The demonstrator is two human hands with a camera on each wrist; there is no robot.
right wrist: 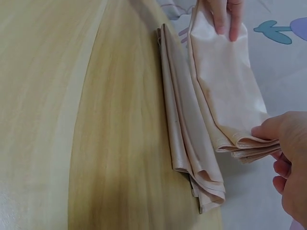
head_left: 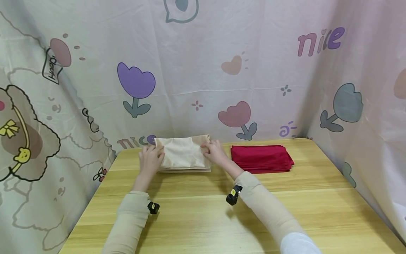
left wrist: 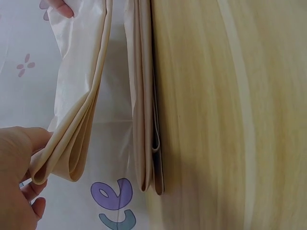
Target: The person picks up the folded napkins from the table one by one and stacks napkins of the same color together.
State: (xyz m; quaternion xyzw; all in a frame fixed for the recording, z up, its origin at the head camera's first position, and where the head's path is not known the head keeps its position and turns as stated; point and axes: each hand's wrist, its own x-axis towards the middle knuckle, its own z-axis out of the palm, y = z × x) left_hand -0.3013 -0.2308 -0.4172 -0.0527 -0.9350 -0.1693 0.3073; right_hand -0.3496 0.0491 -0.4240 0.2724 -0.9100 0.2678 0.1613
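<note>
A folded cream cloth is held up by both hands over the back of the table. My left hand pinches its left end, thumb on the near face and fingers behind, with looped folds showing in the left wrist view. My right hand pinches the right end, where the stacked layers show in the right wrist view. Just below and nearer me, a second folded cream cloth lies on the table; in the head view only its front edge shows. A gap separates the two cloths in the left wrist view.
To the right lies a stack of folded red cloth. The wooden table reaches back to a hanging white curtain printed with flowers and hearts. Small black cameras sit on both wrists.
</note>
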